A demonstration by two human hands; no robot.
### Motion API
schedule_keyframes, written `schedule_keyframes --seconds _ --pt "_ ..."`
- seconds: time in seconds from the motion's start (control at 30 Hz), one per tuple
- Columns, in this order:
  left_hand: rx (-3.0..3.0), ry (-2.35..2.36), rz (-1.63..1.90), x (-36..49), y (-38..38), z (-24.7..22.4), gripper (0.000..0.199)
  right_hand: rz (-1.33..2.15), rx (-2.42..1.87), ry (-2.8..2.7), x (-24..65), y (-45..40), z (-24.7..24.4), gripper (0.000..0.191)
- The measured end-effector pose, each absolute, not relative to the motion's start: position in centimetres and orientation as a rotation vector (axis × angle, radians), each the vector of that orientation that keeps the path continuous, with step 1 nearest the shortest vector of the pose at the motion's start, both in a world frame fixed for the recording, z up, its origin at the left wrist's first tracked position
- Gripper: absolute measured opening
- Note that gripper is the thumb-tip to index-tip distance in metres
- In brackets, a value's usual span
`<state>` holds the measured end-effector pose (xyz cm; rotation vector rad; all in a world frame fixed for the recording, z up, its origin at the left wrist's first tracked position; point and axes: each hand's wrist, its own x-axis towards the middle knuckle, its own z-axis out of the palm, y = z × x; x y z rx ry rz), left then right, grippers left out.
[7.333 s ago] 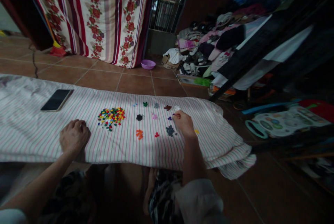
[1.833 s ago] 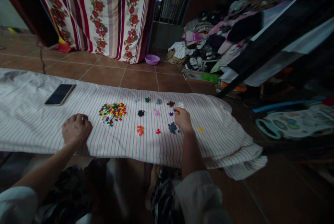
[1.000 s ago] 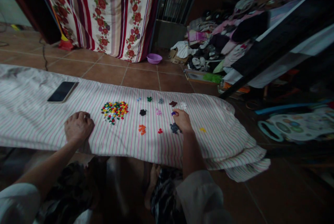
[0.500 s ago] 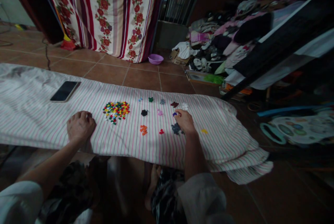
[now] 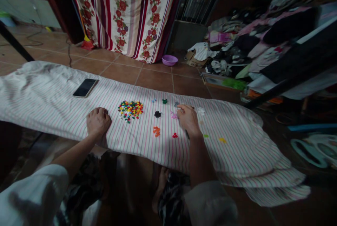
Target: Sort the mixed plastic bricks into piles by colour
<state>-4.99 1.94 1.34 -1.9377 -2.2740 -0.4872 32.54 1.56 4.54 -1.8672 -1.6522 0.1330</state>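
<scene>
My left hand rests on the striped cloth with its fingers curled under. What it holds, if anything, is hidden. To its right lies a mixed heap of tiny coloured pieces, which look like small beads or bricks. My right hand hovers over the sorted piles, thumb and forefinger close together. Nothing can be made out between them. Its fingertips are by the pink pieces and the grey-blue pieces. Black pieces, orange pieces and red pieces lie left of my right wrist.
Green pieces, white pieces, lime pieces and yellow pieces sit in separate groups. A phone lies on the cloth at left. Beyond are a purple basin and a curtain.
The view has turned left, so the scene sits further right. My right hand has moved left across the piles, from a dark blue piece towards the pink and grey-blue ones. My left hand stays put.
</scene>
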Motion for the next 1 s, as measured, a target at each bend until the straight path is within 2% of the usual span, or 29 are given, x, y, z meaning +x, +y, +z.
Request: schedule_keyframes --seconds 0.5,1.0 --pt "-1.941 -2.219 -0.568 -5.1 2.1 0.9 0.023 0.352 -1.342 -2.239 13.6 4.0 4.4 0.033" --pt "-1.948 -2.166 -0.619 -5.3 2.3 0.5 0.021 0.251 -1.478 -2.422 9.3 4.4 2.7 0.031"
